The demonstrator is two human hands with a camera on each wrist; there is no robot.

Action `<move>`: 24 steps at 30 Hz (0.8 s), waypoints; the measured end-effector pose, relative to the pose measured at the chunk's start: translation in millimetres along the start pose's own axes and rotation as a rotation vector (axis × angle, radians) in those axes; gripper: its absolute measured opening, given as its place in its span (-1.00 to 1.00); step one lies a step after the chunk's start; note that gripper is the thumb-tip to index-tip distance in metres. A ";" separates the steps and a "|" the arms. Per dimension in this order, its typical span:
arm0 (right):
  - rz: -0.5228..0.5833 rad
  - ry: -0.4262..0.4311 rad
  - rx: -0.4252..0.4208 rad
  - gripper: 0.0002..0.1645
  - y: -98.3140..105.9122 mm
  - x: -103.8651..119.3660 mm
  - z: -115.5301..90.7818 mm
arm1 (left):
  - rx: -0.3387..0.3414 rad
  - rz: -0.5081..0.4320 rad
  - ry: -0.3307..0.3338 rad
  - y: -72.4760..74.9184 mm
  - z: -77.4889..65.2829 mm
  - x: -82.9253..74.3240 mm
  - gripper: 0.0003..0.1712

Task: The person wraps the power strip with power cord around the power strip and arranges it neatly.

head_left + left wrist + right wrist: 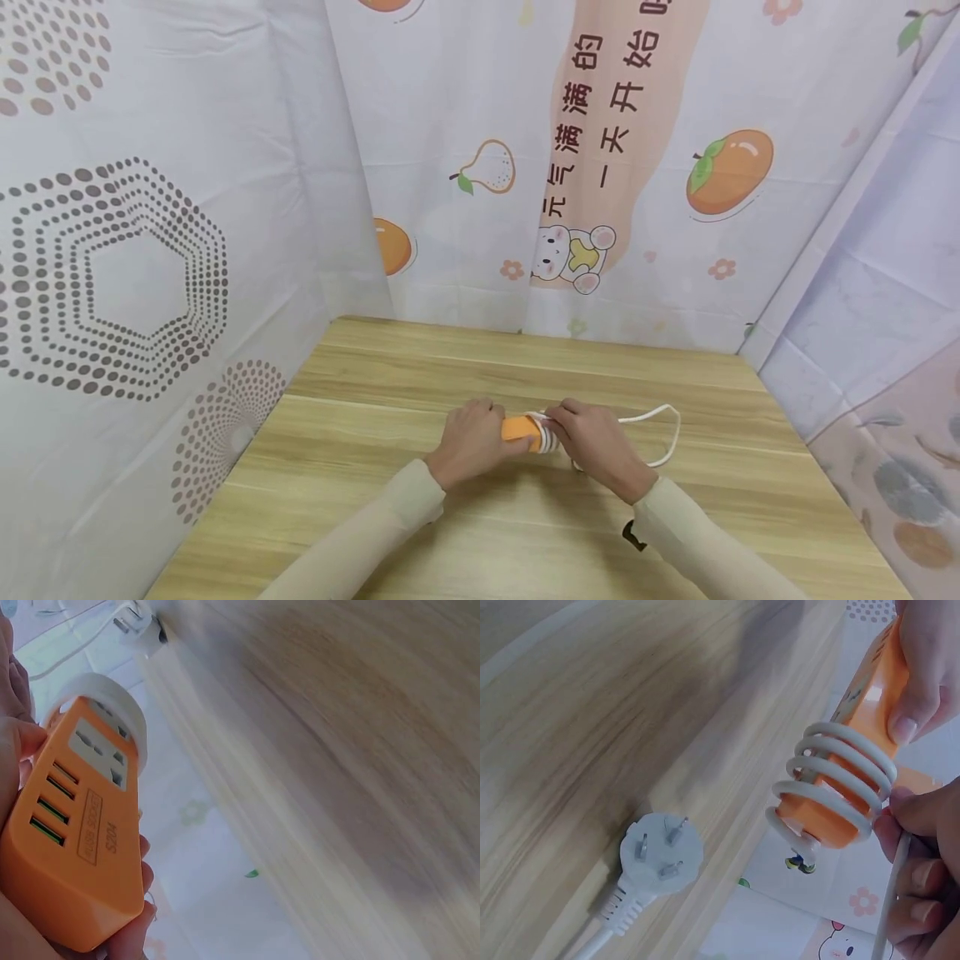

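An orange power strip (517, 428) with several USB slots and white socket panels is gripped at one end by my left hand (472, 442), above the table. White cord (844, 761) is wound in several turns around the strip's other end. My right hand (596, 442) pinches the cord close to those turns, with a length of it running through the curled fingers (915, 911). A white three-pin plug (662, 855) on the cord lies on the tabletop in the right wrist view, prongs showing. In the head view the right hand hides the plug.
A loose loop of cord (678, 433) reaches out to the right of my right hand. The wood-grain table (360, 367) meets printed white curtains at the back (450, 308), on the left (255, 208) and on the right (870, 317).
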State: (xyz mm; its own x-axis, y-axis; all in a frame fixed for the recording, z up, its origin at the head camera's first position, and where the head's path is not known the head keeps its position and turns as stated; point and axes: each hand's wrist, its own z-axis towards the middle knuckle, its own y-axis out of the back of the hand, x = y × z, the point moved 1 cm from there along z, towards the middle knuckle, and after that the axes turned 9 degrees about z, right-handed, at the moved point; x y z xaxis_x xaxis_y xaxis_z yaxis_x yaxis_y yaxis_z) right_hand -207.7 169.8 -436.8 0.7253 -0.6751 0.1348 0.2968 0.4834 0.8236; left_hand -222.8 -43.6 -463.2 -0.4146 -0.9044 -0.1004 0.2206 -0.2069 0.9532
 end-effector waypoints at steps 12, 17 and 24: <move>0.058 -0.137 -0.001 -0.92 2.4 6.4 3.8 | -0.131 0.055 0.023 1.2 4.1 0.0 -0.31; 0.127 -0.236 0.042 -0.74 4.7 9.7 3.9 | -0.112 0.025 0.095 -1.2 5.4 8.0 -0.26; 0.142 -0.281 0.059 -0.76 -1.8 11.1 -1.7 | -0.138 0.042 0.106 -2.2 5.8 14.2 -0.25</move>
State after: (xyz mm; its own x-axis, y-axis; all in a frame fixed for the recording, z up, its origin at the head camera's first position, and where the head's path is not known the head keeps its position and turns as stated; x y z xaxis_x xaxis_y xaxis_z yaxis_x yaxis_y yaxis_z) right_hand -199.0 162.4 -437.7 0.5543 -0.7347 0.3911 0.1620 0.5562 0.8151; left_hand -234.3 -53.9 -465.1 -0.3091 -0.9460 -0.0977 0.3575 -0.2108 0.9098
